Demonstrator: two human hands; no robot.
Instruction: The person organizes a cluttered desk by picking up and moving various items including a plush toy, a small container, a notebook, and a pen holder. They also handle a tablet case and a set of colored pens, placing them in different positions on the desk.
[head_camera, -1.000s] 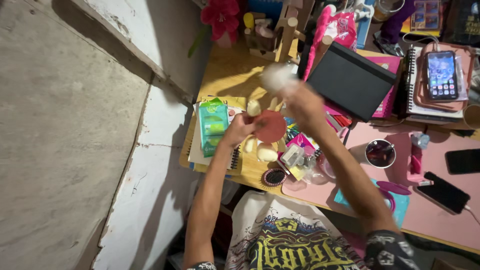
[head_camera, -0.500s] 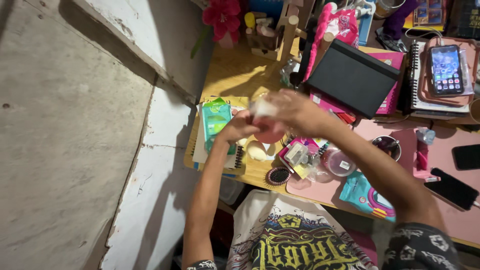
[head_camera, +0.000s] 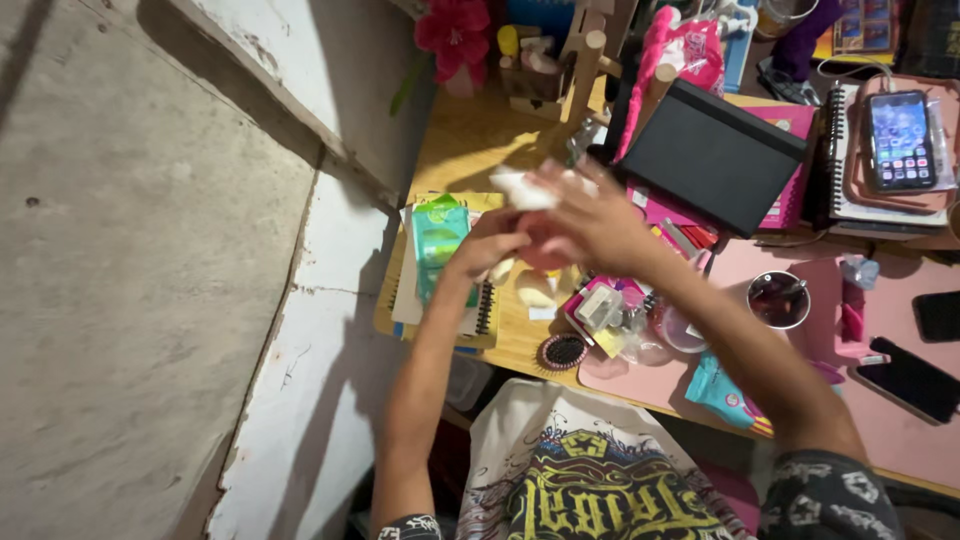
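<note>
Left hand: the left hand (head_camera: 487, 248) is held above the left end of the bench (head_camera: 470, 140), its fingers curled onto the edge of a round pink object (head_camera: 545, 252).
Right hand: the right hand (head_camera: 590, 222) is laid over the pink object from the far side; a white wad (head_camera: 523, 190) is pinched under its fingers.
Pink object: it is gripped between the two hands and is largely hidden by them, so its exact form cannot be told.
Under the hands: pale yellow rounded pieces (head_camera: 535, 290) are seen on the bench, just beside a spiral notebook (head_camera: 470, 310) on which a green packet (head_camera: 439, 240) is laid.
Near edge: a small round hairbrush (head_camera: 563, 351) is placed at the front edge, beside a clear box (head_camera: 601, 307) and a pink mat (head_camera: 880, 420).
Far side: a black notebook (head_camera: 712, 155) is propped behind the right hand, and a lit phone (head_camera: 901, 140) is set on stacked notebooks toward the far right corner.
</note>
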